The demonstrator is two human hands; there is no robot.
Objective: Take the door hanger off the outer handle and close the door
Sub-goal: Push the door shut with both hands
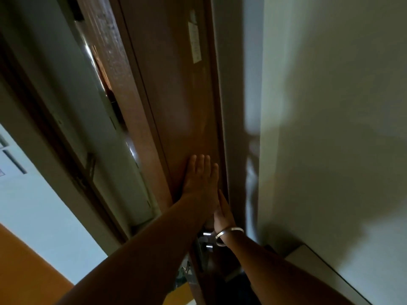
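Observation:
The brown door fills the middle of the tilted view, and a dark gap shows along its left edge. My left hand lies flat on the door face with its fingers apart. My right hand, with a metal bangle on the wrist, presses flat just below it near the door's right side. Silver inner handle parts sit under my wrists. A second metal handle pokes out past the door's edge lower down, with something small and greenish by it. I cannot make out a door hanger.
A pale wall stands close on the right. The door frame and a light panel run along the left. A white paper label is stuck high on the door. An orange surface shows at the lower left.

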